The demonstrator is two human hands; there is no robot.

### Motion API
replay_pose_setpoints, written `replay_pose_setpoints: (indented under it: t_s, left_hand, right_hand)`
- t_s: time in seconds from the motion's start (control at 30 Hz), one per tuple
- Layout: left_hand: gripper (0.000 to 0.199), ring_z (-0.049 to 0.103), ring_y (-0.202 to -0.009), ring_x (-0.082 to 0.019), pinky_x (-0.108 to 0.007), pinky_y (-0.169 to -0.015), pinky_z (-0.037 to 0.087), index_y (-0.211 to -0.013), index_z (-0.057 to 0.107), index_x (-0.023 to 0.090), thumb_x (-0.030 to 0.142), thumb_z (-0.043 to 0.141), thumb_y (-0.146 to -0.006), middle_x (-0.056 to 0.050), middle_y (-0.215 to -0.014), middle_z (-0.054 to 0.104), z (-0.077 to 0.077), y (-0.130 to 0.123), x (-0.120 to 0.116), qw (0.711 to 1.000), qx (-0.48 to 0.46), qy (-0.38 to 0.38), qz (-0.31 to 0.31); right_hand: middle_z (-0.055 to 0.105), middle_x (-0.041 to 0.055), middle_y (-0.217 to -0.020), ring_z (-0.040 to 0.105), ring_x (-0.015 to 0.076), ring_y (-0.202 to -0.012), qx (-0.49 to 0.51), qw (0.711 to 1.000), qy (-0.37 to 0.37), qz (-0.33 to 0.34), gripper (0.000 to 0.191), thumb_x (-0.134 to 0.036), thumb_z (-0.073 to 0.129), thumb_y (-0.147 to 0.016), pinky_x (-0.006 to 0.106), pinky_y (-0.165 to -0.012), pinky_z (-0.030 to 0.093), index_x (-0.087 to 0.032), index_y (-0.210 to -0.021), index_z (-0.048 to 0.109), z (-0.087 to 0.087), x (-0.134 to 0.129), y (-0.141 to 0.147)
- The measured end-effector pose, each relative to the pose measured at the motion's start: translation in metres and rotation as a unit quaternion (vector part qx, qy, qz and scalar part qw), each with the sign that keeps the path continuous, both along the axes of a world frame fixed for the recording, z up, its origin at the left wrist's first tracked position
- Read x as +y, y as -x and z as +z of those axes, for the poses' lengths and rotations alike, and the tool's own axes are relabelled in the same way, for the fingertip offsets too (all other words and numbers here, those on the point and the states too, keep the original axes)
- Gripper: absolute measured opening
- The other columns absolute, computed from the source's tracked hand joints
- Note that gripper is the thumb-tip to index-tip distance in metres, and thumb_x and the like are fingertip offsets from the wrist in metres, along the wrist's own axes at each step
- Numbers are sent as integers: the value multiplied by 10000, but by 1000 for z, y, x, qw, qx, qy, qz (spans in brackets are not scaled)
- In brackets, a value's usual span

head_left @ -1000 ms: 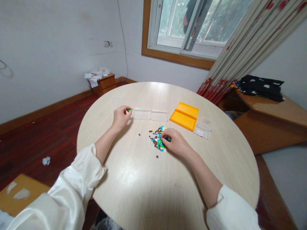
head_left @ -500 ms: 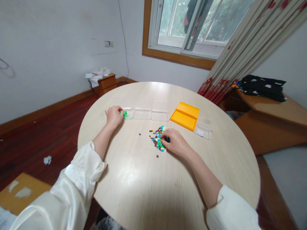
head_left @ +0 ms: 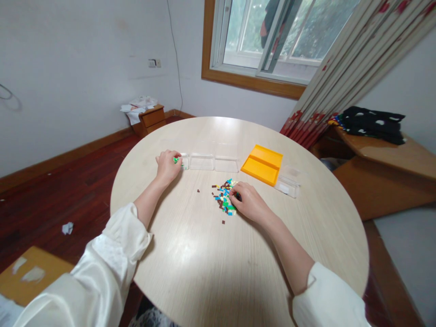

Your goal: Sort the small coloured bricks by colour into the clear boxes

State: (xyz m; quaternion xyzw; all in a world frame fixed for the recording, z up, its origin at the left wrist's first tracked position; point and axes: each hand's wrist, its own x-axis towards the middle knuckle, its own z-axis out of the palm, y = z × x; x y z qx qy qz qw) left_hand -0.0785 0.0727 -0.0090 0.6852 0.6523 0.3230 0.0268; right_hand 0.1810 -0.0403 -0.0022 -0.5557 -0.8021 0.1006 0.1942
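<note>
**Small coloured bricks being sorted by two hands on a round table**

A pale round wooden table [head_left: 211,272] is being viewed from above. The left hand [head_left: 167,166] is being held at the left end of a row of clear plastic trays [head_left: 207,162], whose long axis is running left to right across the far middle of the table. The fingers are curled closed around a small green brick [head_left: 175,160], pinched at the fingertips and touching the near left corner of the row; which way the brick is pointing cannot be told at this size.

The right hand [head_left: 248,203] is being rested on the right edge of a loose pile of tiny bricks [head_left: 225,196] in brown, blue, green and pale yellow, near the table's middle. Its fingertips are bent into the pile; whether a brick is being gripped cannot be told.

An open orange case [head_left: 262,165] is lying to the right of the trays, and a small clear box [head_left: 288,185] is sitting just beyond it.
</note>
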Motion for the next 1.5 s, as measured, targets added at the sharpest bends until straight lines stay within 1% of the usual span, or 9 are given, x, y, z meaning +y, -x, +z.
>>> replay_pose_setpoints:
  t_s: [0.13,0.27,0.37,0.53,0.67,1.1,1.2,1.3,1.5]
  left_hand:
    - [150,538,-908,-239,-369,-821,353,-811,650,156,209,514,-778,-91,-900,645,0,-3,0,999,-28,-18,-21]
    - [109,530,-734,-166,-289,-717,390,-761,647,147,193,549,-757,-53,-799,655,-1,-13,-5,988,-92,-27,-118]
    - [106,477,-622,-126,-258,-635,377,-742,648,144,207,565,-759,-25,-729,646,-2,-28,-16,969,-128,-4,-211]
    - [126,492,-639,-114,-239,-614,379,-739,668,138,236,592,-762,-31,-730,647,-2,-51,-37,923,-159,56,-345]
    - [134,505,-649,-112,-232,-611,385,-769,685,137,247,608,-765,-34,-724,653,0,-63,-50,893,-174,82,-407]
    - [98,515,-628,-101,-216,-592,387,-742,679,132,211,621,-757,-23,-682,645,1,-71,-60,876,-185,120,-429]
    - [88,503,-615,-97,-215,-588,380,-736,674,133,183,606,-759,-15,-672,638,1,-70,-59,885,-175,114,-415]
    - [79,496,-617,-98,-220,-595,376,-732,673,138,165,602,-752,-12,-679,639,2,-67,-55,902,-169,96,-385]
    - [90,482,-599,-94,-221,-580,368,-704,649,129,155,581,-757,-15,-677,634,1,-63,-49,927,-187,74,-315]
  right_hand:
    - [633,58,-791,562,176,-754,42,998,-19,-32,103,-181,486,-817,284,-703,404,-180,-765,574,-2,0,0]
    - [660,39,-749,592,161,-694,105,993,-17,-46,132,-206,469,-829,266,-660,418,-191,-780,591,-2,0,0]
    - [676,38,-761,608,160,-697,138,989,-29,-43,130,-206,478,-816,267,-670,437,-194,-788,604,-3,1,1]
    - [687,34,-791,617,160,-724,169,984,-56,-33,116,-201,499,-793,275,-699,457,-198,-775,613,-4,2,2]
    - [687,23,-793,617,155,-730,189,980,-62,-23,116,-193,501,-784,273,-705,459,-204,-786,617,-3,0,5]
    - [684,13,-783,628,147,-726,203,978,-56,-3,111,-201,509,-798,266,-701,458,-210,-805,620,-6,-3,14]
    - [687,20,-791,628,155,-737,203,977,-63,-6,128,-218,497,-809,273,-704,464,-208,-827,623,-5,-2,11]
    - [688,47,-840,623,180,-793,188,977,-95,-45,168,-219,467,-818,308,-744,468,-199,-859,628,-8,4,2]
    - [642,109,-938,560,239,-918,93,983,-128,-95,283,-123,424,-777,394,-821,428,-168,-927,660,-22,16,-14]
